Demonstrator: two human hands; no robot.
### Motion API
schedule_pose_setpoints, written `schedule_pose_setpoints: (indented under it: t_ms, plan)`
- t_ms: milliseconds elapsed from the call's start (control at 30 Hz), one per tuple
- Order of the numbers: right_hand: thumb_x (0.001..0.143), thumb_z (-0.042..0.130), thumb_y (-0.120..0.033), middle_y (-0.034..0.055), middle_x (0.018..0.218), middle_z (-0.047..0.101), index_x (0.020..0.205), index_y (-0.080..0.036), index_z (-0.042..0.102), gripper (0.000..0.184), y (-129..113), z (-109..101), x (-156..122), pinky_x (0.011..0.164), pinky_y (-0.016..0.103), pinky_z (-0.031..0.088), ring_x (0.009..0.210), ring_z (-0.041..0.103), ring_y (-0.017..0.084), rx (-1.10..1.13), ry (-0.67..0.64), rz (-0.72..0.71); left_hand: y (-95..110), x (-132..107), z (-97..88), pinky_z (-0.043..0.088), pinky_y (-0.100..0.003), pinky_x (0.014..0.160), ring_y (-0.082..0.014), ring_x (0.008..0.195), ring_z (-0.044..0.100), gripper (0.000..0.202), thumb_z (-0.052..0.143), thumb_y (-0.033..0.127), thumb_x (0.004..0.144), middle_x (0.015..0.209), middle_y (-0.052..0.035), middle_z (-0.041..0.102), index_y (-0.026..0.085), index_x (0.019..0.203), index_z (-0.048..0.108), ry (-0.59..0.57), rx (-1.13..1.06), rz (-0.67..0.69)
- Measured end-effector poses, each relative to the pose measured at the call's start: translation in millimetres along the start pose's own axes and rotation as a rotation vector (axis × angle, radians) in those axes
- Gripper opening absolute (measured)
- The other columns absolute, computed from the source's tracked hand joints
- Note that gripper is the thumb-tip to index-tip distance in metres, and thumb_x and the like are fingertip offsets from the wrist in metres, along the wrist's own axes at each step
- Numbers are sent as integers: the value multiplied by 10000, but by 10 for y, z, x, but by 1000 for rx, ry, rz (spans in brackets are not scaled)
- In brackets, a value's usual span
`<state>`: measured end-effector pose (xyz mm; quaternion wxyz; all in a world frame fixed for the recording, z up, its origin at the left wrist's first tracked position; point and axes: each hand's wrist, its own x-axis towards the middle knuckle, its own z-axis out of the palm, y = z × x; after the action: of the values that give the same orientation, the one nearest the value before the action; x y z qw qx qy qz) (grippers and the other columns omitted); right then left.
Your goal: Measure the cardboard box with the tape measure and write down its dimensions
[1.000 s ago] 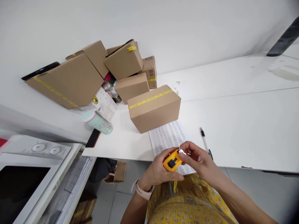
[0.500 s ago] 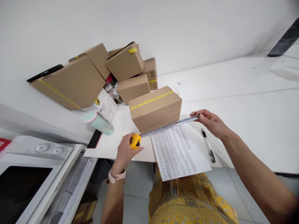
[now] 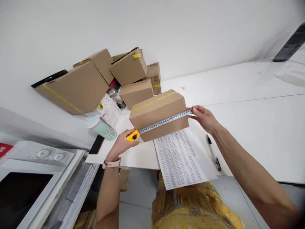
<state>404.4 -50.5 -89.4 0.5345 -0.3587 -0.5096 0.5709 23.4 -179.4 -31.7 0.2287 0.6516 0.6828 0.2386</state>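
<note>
A taped cardboard box (image 3: 154,109) sits on the white table in front of me. Across its near side runs the pulled-out blade of a yellow tape measure (image 3: 133,136). My left hand (image 3: 122,142) is closed around the yellow case, at the box's lower left corner. At the box's right edge, my right hand (image 3: 203,118) pinches the free end of the blade between thumb and fingers. Just below the box lies a printed sheet of number columns (image 3: 181,160), overhanging the table's front edge. A pen (image 3: 213,152) rests to the right of the sheet.
Several cardboard boxes (image 3: 73,87) are piled against the wall at the back left. A mint green tumbler (image 3: 102,128) stands near the table's left end. Further left is a white appliance with two dials (image 3: 43,153). A dark object (image 3: 289,43) stands far right.
Both hands have moved up and to the left with the tape measure. Its blade, earlier along the box's bottom edge and past its right end, now crosses the near side.
</note>
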Motion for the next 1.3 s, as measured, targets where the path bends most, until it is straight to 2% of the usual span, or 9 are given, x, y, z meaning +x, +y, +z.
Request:
schedule_pose_setpoints:
  t_ms: [100,167,300,433,600,800,1067,1200,1300]
  plan:
    - [799,779,-586,46,1095,730,865,-237,623,388,-315,52,-93,1013,459,534,1071,653,226,-42,50,-17,208,-1,-282,528,-333,803,-244,904,669,607,789,459,685,1035,-46,734,186,1222,716,-92,-56,-37]
    - [770,799,-593,41,1002,721,837,-236,640,396,-417,66,-168,963,445,557,999,653,224,-61,97,8,319,31,-443,520,-312,746,-235,847,660,524,782,462,684,952,-32,740,192,1132,750,-218,-83,-53]
    - [720,845,-558,35,894,688,785,-221,668,386,-343,48,-214,856,359,573,880,631,189,-4,170,97,435,215,-627,461,-263,669,-197,774,623,388,748,465,719,844,-20,715,176,978,762,-496,-67,-35]
    - [753,829,-409,31,834,667,712,-206,636,284,-194,49,32,784,301,559,813,615,162,25,230,158,425,591,-666,404,-234,602,-147,663,574,338,727,500,735,706,1,649,174,821,739,-623,-85,-35]
    - [839,691,-248,31,807,653,712,-202,577,177,-120,177,544,704,261,525,762,605,143,-78,318,239,325,1176,-658,365,-214,528,-167,685,647,420,806,493,620,772,-30,695,164,876,756,-565,-61,-133]
    - [802,680,-253,46,821,654,728,-191,581,138,-3,241,931,618,263,465,721,587,152,-178,347,273,277,1608,-690,375,-214,499,-180,719,683,467,832,492,585,840,-43,729,173,918,758,-547,-49,-196]
    - [746,729,-360,28,860,653,790,-209,608,198,147,228,1041,674,280,464,781,578,171,-272,360,197,69,1880,-814,478,-199,605,-177,823,696,531,829,458,602,1041,-54,762,207,1064,759,-588,-75,-190]
    - [724,723,-336,21,973,689,991,-237,691,286,136,283,1083,740,294,486,857,606,181,-225,250,84,7,1888,-853,496,-208,615,-199,848,699,571,807,417,627,1013,-58,766,200,1152,747,-610,-82,-165]
    - [723,682,-308,49,1048,721,897,-213,737,206,112,335,1127,775,307,493,901,616,194,-195,183,102,-23,1856,-876,502,-217,618,-203,828,698,566,783,398,642,967,-60,769,190,1167,747,-602,-92,-165]
